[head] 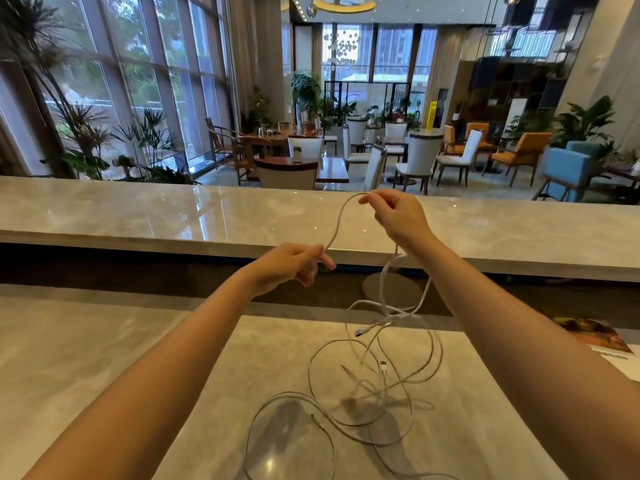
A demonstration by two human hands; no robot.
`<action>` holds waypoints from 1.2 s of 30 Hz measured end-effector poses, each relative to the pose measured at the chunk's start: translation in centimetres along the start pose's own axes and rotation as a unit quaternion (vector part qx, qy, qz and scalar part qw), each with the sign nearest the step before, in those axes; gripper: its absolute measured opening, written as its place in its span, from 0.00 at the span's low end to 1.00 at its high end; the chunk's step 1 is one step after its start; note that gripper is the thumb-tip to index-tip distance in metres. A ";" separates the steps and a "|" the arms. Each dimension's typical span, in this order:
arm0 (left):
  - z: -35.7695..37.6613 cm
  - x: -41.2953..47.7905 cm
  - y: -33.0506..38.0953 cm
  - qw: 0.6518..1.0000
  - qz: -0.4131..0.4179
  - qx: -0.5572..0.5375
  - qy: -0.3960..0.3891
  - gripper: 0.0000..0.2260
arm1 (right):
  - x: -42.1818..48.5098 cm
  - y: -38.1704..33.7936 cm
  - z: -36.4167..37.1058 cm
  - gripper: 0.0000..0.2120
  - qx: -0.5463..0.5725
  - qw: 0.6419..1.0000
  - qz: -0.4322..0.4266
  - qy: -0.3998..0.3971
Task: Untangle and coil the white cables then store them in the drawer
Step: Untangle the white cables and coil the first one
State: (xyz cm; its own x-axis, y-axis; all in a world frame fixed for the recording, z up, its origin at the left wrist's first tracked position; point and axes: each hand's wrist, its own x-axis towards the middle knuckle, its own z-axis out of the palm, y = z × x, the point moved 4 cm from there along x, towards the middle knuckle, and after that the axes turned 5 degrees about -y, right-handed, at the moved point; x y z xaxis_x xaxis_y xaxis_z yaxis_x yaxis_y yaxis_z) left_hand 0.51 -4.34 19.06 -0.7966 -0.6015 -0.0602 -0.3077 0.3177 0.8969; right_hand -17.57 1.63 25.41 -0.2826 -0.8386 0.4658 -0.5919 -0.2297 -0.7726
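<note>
Though under cables [384, 285], glossy counter [104, 341]; lounge [381, 143].

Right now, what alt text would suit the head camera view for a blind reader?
The left hand and right hand pinch a loop of white cable held up between them; the rest hangs into tangled white cables on a marble counter. Beyond lies a lounge with chairs.

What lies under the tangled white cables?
Only the pale marble counter shows under the white cables, along with their shadows. The lower loops rest on it. Any drawer beneath is hidden by the slab.
</note>
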 end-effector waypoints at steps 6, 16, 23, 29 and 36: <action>-0.3 -1.1 4.7 0.988 0.101 -0.110 -0.042 0.10 | 0.6 -0.4 -0.2 0.11 -0.011 1.000 -0.003 -0.012; -3.2 -0.8 6.5 0.849 0.142 -0.507 0.045 0.14 | -6.7 7.0 4.0 0.13 0.123 0.973 0.114 -0.155; -4.2 -1.0 5.8 0.832 0.180 -0.513 0.111 0.10 | -9.6 10.7 4.2 0.11 0.128 0.965 0.170 -0.152; 0.0 -0.4 2.6 0.969 0.023 -0.207 0.132 0.10 | -7.7 6.3 4.3 0.10 0.108 0.971 0.107 -0.186; 4.7 0.2 0.3 0.986 -0.066 -0.110 0.103 0.12 | -7.8 4.9 5.3 0.10 -0.001 0.967 0.063 -0.249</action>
State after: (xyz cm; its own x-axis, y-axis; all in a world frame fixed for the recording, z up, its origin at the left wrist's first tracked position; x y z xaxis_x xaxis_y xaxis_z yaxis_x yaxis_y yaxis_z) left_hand -2.19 -0.96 17.31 -0.6267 -0.7710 -0.1135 -0.2632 0.0723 0.9620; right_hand -14.27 4.40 15.68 0.0449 -0.9937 0.1023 -0.5777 -0.1094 -0.8089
